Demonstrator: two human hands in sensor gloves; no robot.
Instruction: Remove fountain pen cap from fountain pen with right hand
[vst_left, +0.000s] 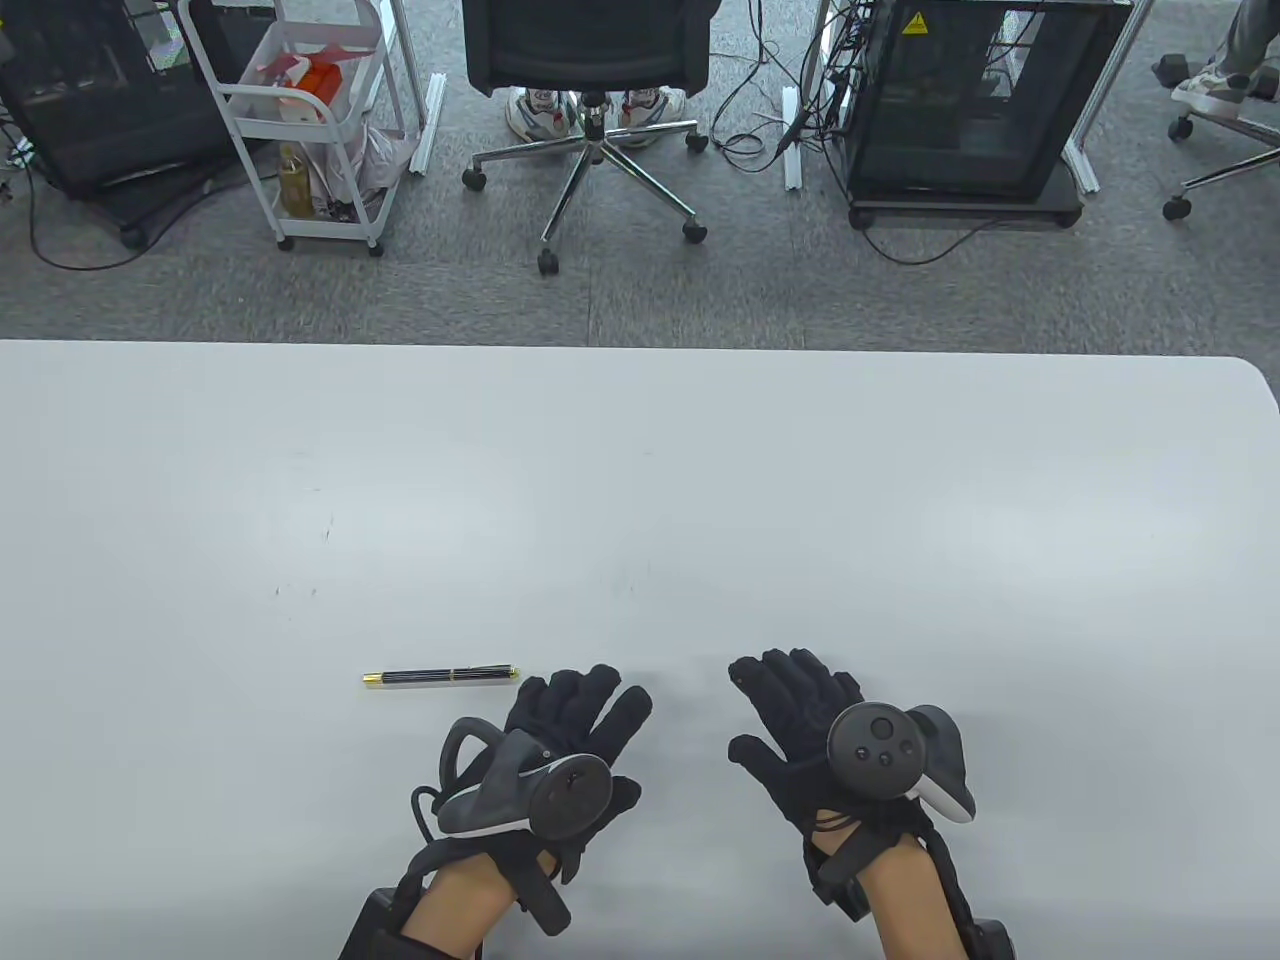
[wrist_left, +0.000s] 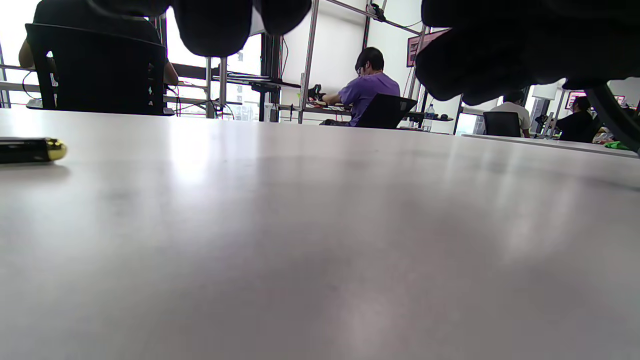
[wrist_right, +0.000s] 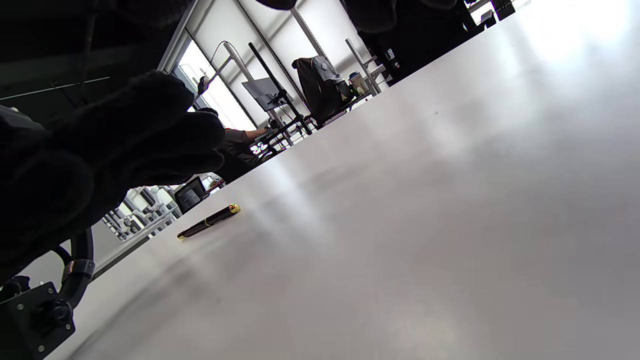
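A black fountain pen (vst_left: 440, 678) with gold ends and a gold middle band lies flat on the white table (vst_left: 640, 500), capped, running left to right. Its gold end shows in the left wrist view (wrist_left: 30, 150), and the whole pen shows in the right wrist view (wrist_right: 209, 221). My left hand (vst_left: 580, 705) rests flat on the table just right of the pen's right end, fingers spread, holding nothing. My right hand (vst_left: 790, 690) lies flat further right, fingers spread, holding nothing.
The table's far edge (vst_left: 640, 346) runs across the middle of the table view. Beyond it stand an office chair (vst_left: 590, 60), a white cart (vst_left: 310, 120) and black equipment racks (vst_left: 970, 100) on the floor.
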